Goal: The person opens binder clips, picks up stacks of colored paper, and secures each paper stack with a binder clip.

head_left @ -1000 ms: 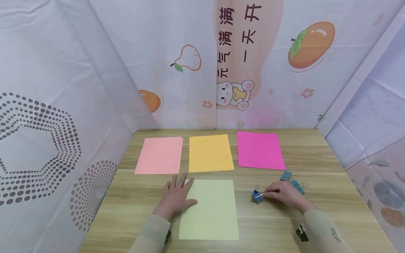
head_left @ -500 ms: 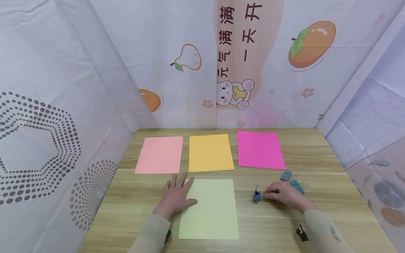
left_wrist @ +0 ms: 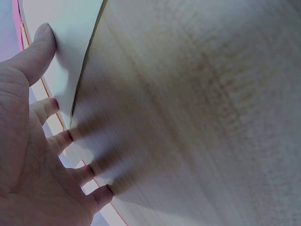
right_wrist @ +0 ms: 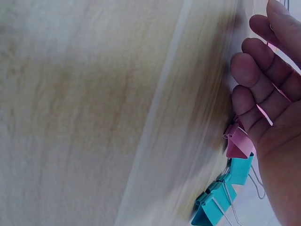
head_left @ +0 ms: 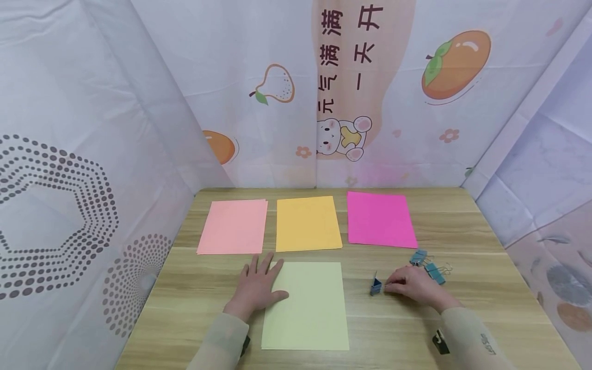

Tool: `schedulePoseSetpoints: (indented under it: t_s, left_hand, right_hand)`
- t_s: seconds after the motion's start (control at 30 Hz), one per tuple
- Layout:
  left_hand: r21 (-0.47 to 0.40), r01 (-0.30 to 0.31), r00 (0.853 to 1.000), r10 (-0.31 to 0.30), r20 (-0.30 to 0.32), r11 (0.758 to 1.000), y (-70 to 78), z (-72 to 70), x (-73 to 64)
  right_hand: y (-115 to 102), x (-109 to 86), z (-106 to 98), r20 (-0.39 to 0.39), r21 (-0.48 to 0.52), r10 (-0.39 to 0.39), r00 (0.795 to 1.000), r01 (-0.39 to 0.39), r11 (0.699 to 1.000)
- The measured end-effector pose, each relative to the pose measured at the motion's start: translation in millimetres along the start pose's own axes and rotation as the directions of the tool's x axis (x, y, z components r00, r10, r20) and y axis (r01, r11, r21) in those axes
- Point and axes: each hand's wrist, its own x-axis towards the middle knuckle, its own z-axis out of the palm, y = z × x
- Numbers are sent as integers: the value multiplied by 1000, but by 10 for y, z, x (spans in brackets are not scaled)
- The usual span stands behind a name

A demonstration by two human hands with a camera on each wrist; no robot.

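My left hand [head_left: 256, 290] lies spread at the left edge of the pale green sheets [head_left: 307, 308], fingers straight and apart, thumb over the paper and the outer fingers over the bare desk [head_left: 178, 308]; it grips nothing, and how hard it presses I can't tell. My right hand [head_left: 413, 285] has thumb and forefinger brought together just beside the blue binder clip [head_left: 376, 285], to the right of the paper and apart from it. They look pinched on one of its wire handles, though my fingertips hide most of the wire. For handling this clip well, I'd pinch that handle near its root, so the body doesn't swing, and swivel it gently rather than tug, since the wires seem likely to flip or slip loose. The teal clips [head_left: 435, 273] lie close behind my knuckles, and the right wrist view shows a pink clip [right_wrist: 239, 142] beside them, so a low, small movement should avoid knocking them. Light pressure from the left thumb would be enough to stop the sheets sliding without creasing them. As for writing, the curtain [head_left: 231, 56] carries large brown characters that read, upward, 元气满满 and 一天开. My right sleeve [head_left: 467, 329] has small dark lettering, too small for me to read surely. I find no brand or label on clips or paper.
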Motion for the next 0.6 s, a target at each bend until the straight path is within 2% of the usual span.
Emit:
schedulePoseSetpoints:
  t_s: [0.33,0.6]
  left_hand:
    - [7,-2,1000,2,-4,1000,-4,5,3]
    - [3,1,1000,-1,-1,1000,-1,6,2]
  right_hand:
    - [-29,9,31,-2,-43,5,1000,-5,999]
    - [-82,16,45,12,-12,46,999,-46,999]
